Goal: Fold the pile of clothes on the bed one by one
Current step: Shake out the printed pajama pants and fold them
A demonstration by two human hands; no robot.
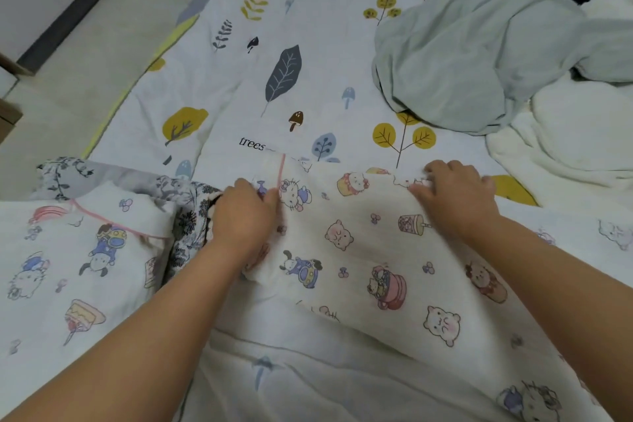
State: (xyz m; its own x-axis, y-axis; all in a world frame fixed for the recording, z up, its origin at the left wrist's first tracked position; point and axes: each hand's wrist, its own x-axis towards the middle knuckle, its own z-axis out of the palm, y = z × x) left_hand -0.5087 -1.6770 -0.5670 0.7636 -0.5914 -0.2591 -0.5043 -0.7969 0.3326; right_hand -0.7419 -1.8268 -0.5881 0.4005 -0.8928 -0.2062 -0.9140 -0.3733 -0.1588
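While both hands work the far edge of the cartoon-print garment (pixel 359 250), it lies spread across the bed sheet (pixel 308 27) at about 6 o'clock from the frame's centre, right in front of the person. The left hand (pixel 245 216) pinches the cloth beside a pink piping seam, fingers curled onto the fabric; the right hand (pixel 455 197) grips the same edge toward 3 o'clock, fingers bunched over it. Holding two spaced points on one edge likely keeps the cloth taut and straight, so a fold can be laid evenly. At 9 o'clock a matching cartoon-print piece (pixel 78 260) rests on a dark floral garment (pixel 185 216), probably set aside clear of the working area. A crumpled pale green garment (pixel 462 58) and a white garment (pixel 565 140) wait at 2 o'clock. Printed on the sheet just beyond the left hand is the word "trees".
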